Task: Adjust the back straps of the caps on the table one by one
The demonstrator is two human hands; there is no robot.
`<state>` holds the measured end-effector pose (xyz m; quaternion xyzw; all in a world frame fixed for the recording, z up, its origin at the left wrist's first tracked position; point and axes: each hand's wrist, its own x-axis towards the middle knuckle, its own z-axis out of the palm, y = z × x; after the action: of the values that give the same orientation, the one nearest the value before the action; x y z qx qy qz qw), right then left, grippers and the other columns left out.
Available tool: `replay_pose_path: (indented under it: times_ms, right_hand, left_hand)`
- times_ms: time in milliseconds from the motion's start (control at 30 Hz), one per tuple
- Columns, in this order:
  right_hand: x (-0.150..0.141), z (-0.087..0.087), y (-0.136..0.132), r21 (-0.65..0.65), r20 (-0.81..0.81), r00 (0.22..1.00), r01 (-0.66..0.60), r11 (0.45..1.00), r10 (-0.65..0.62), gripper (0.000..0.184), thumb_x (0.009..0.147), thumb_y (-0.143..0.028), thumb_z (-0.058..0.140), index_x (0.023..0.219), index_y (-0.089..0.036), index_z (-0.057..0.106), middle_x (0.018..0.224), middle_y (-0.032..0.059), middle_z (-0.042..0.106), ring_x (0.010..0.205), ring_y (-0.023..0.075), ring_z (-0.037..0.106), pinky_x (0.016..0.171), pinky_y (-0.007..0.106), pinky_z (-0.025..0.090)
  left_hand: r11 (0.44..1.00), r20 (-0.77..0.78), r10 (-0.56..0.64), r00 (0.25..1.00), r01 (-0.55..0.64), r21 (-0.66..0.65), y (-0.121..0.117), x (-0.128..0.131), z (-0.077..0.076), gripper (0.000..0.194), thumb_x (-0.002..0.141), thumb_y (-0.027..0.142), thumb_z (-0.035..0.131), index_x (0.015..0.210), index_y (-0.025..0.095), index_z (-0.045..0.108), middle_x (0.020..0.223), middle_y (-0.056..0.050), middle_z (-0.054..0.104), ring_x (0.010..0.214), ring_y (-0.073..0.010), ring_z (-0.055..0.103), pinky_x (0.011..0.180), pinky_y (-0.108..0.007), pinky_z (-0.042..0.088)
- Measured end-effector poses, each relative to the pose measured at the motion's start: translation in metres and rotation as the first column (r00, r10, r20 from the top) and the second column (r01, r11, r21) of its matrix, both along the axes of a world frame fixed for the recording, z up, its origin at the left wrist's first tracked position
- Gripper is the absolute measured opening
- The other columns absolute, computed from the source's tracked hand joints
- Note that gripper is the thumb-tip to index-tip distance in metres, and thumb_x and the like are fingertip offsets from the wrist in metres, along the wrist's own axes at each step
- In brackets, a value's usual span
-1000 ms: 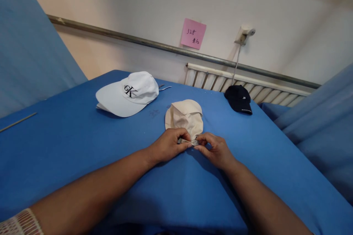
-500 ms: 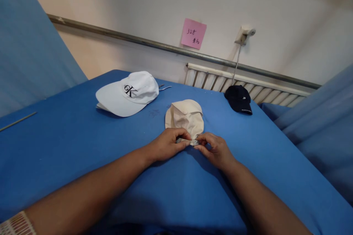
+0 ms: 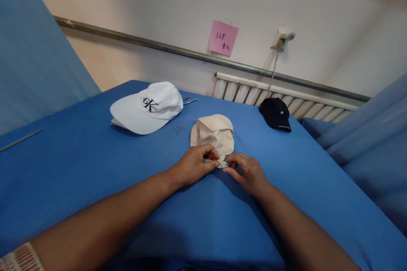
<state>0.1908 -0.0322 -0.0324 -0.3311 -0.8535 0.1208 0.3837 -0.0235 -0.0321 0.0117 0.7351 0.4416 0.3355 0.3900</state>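
A beige cap (image 3: 216, 133) lies on the blue-covered table in front of me, its near edge drawn toward my fingers. My left hand (image 3: 199, 163) pinches the cap's strap between thumb and forefinger. Just to the right, a small silvery metal buckle (image 3: 224, 164) sits at the strap's end. My right hand (image 3: 244, 171) has thumb and forefinger closed on the buckle's right side. The fingertips partly cover the strap, so how it runs through the buckle cannot be made out.
White caps (image 3: 162, 101), seemingly stacked, lie at the back left, and a black cap (image 3: 276, 114) at the back right edge. A thin stick (image 3: 20, 140) rests at far left. Behind the blue table (image 3: 143, 224) are a radiator (image 3: 241, 93) and a metal rail (image 3: 159, 47).
Both hands hold nearly the same place. The left fingers and the buckle have shifted very slightly to the left, and the beige cap's near part has moved a little with them.
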Motion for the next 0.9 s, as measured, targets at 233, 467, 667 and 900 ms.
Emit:
replay_pose_path:
  times_ms: [233,467,667,900]
  right_hand:
    - [0.0003,-0.0012,-0.0006,0.007,0.003,1.000,-0.013,1.000,0.013,0.015,0.091,-0.028,0.063,0.104,-0.020,0.060,0.082,0.0030,0.066,0.070,0.0153,0.062,0.065,0.027,0.048]
    - [-0.0016,0.0027,-0.0029,0.021,0.007,1.000,0.001,1.000,-0.001,0.014,0.093,-0.031,0.060,0.102,-0.021,0.060,0.081,0.0033,0.066,0.070,0.0154,0.062,0.065,0.027,0.049]
    - [-0.0010,-0.0003,-0.0018,0.034,0.023,1.000,-0.007,0.999,0.006,0.015,0.092,-0.030,0.061,0.104,-0.021,0.060,0.082,0.0030,0.066,0.071,0.0156,0.063,0.065,0.027,0.049]
    - [-0.0045,0.0003,-0.0036,0.038,0.022,1.000,0.003,0.999,-0.004,0.014,0.093,-0.030,0.060,0.103,-0.021,0.059,0.080,0.0028,0.065,0.070,0.0157,0.061,0.065,0.027,0.049]
  left_hand:
    - [0.998,0.019,0.058,0.998,-0.058,-0.021,-0.0013,0.0029,0.0019,0.006,0.074,0.023,0.064,0.077,0.018,0.064,0.074,0.002,0.063,0.071,-0.0140,0.058,0.069,-0.026,0.046]
    - [0.990,0.094,0.058,0.994,-0.045,-0.130,-0.0014,0.0045,0.0023,0.011,0.071,0.026,0.067,0.075,0.017,0.062,0.068,0.003,0.058,0.065,-0.0119,0.053,0.063,-0.025,0.044]
    - [0.992,0.083,0.049,0.995,-0.039,-0.117,0.0012,0.0011,0.0004,0.011,0.071,0.025,0.067,0.074,0.017,0.062,0.068,0.002,0.058,0.064,-0.0115,0.052,0.061,-0.025,0.043]
    - [0.997,0.056,0.033,0.998,-0.029,-0.078,0.0002,0.0006,0.0019,0.009,0.072,0.024,0.066,0.073,0.017,0.062,0.069,0.002,0.060,0.064,-0.0121,0.053,0.061,-0.025,0.044]
